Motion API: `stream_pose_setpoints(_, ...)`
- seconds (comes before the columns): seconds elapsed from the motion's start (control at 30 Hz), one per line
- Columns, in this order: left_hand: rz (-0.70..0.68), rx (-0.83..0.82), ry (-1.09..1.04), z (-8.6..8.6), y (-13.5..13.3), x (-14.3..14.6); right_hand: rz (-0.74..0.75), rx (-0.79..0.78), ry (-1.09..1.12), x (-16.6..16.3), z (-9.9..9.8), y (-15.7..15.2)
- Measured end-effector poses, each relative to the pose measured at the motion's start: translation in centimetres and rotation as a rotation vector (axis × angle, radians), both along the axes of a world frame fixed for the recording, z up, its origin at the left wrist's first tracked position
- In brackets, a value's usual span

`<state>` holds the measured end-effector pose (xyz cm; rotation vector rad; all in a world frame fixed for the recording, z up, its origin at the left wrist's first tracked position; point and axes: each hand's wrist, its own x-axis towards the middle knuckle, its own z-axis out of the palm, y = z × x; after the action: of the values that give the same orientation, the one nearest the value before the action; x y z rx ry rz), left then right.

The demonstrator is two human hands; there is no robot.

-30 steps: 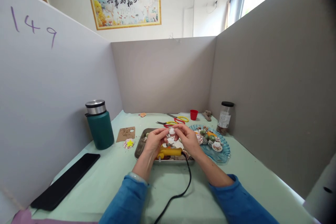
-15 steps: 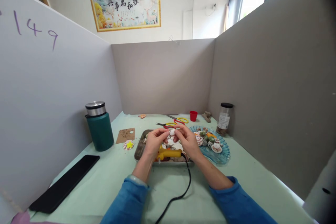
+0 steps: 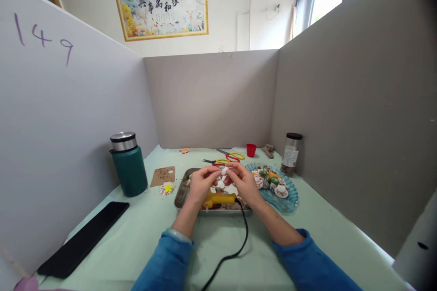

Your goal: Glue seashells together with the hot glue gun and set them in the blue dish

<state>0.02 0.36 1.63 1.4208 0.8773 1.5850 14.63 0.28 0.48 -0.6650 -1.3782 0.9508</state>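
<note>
Between the fingertips of both hands is a small white shell (image 3: pixel 224 171), held up over the metal tray (image 3: pixel 180 196). My left hand (image 3: pixel 202 183) pinches it from the left, and my right hand (image 3: pixel 244 183) pinches it from the right. Below them a yellow glue gun (image 3: pixel 220 199) lies across the front of the tray, its black cord (image 3: pixel 235 254) running toward me. White and brown shells fill the tray under the hands, partly hidden by them. At the right, a blue scalloped plate (image 3: pixel 290 204) carries several decorated shells.
A green bottle (image 3: pixel 129 170) and a black phone-like slab (image 3: pixel 85 238) stand and lie at left. Brown card (image 3: pixel 163 176) and a shell piece with a yellow star (image 3: pixel 167 188) lie nearby. Behind are scissors (image 3: pixel 235 156), a red cup (image 3: pixel 251 150) and a lidded jar (image 3: pixel 291 154). Partitions enclose three sides.
The white shell has turned slightly between my fingertips. Both hands stay in almost the same place, and the view has shifted a little.
</note>
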Motion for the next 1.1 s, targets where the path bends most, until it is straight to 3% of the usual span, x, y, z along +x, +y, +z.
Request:
stream_pose_setpoints(0.37,0.072,0.178,0.143,-0.7,0.48,-0.33,0.033,-0.057,0.064,-0.13,-0.6,0.26)
stream_pose_setpoints(1.1,-0.016,0.034,0.067,-0.53,0.2,-0.07,0.026,-0.064,0.061,-0.43,-0.57,0.3)
